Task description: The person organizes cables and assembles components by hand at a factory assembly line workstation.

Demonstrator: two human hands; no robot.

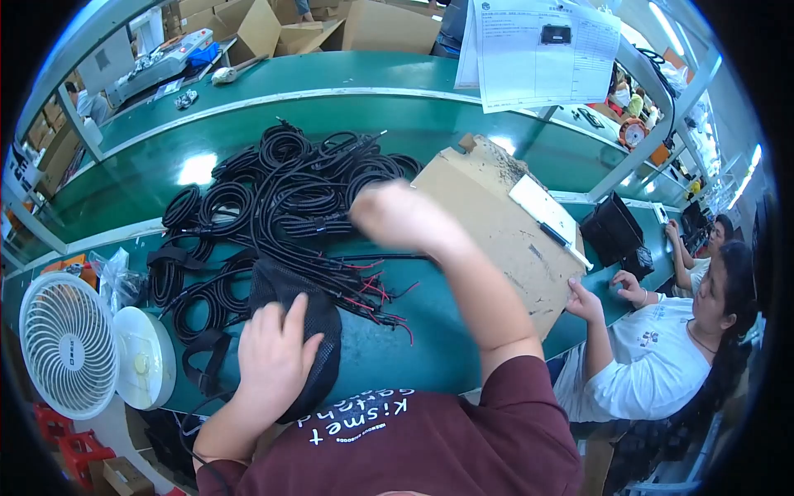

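Note:
My left hand (pixel 277 343) lies on a black mesh piece (pixel 325 351), perhaps a bag or cover, near the table's front edge. Its fingers are stretched and the thumb stands apart. Over the right side of a large heap of coiled black cables (pixel 285 186), my right hand (pixel 393 213) is smeared by motion. Whether it holds anything does not show. The cables' free ends, with thin red and black wires (pixel 382 289), point toward the right on the green tabletop. A black strap (pixel 205 360) curls left of my left hand.
A white fan (pixel 70 347) stands at the left beside a clear plastic bag (pixel 122 277). To the right lies a cardboard sheet (pixel 488 223) bearing a white board and pen. A black bin (pixel 612 227) and co-workers sit farther right. A paper sheet (pixel 542 54) hangs above.

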